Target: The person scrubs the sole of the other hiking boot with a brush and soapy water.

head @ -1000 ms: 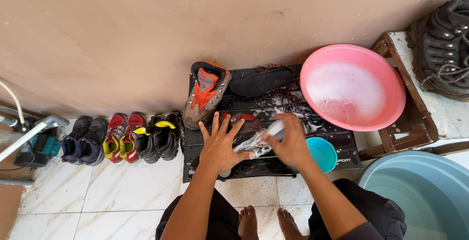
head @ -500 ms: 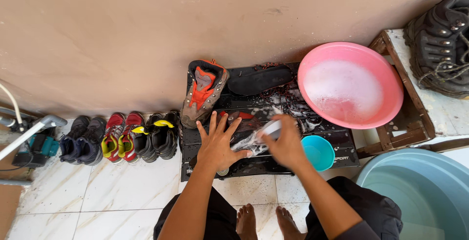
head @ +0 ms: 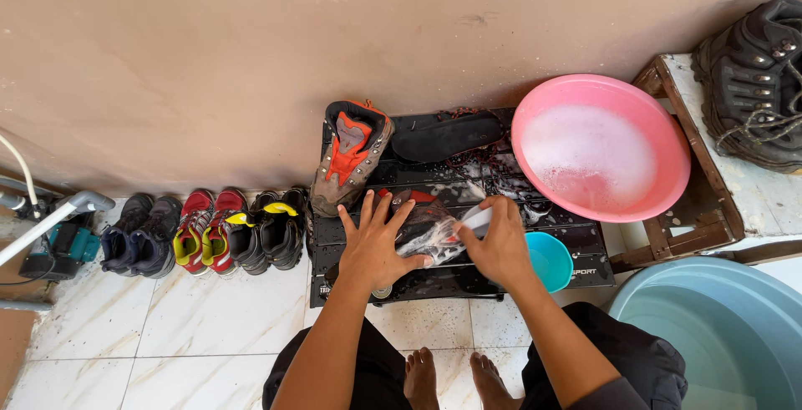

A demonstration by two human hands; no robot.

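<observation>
A person crouches barefoot on a tiled floor (head: 209,326), scrubbing a soapy dark shoe (head: 422,230) on a low black stand (head: 576,272) set against a tan wall (head: 251,59). The left hand (head: 373,247) lies flat with fingers spread wide, pressing down on the shoe's near end. The right hand (head: 501,243) is curled around a pale brush (head: 476,220), its grip closed on the handle, the brush meeting the shoe just right of the left hand's fingertips. Foam covers the shoe between the two hands.

Just right of the right hand, touching its wrist side, sits a small teal bowl (head: 551,261) on the stand. Beyond the right hand, up and to the right, a pink basin (head: 601,147) of suds leans against a wooden crate (head: 702,210). Directly beyond the hands lie a black insole (head: 447,136) and tangled laces, and beyond the left hand a brown-and-orange boot (head: 351,155) leans toe-down against the wall.

Left of the left hand, off the stand, a row of small shoes (head: 209,230) lines the wall's foot: black and yellow, red, then dark blue. Farther left stand grey pipes (head: 58,210). Well to the right, a black boot (head: 760,84) rests on a white ledge, and a large pale-green tub (head: 718,335) fills the near right corner. The person's bare feet (head: 455,377) show below the stand's edge.
</observation>
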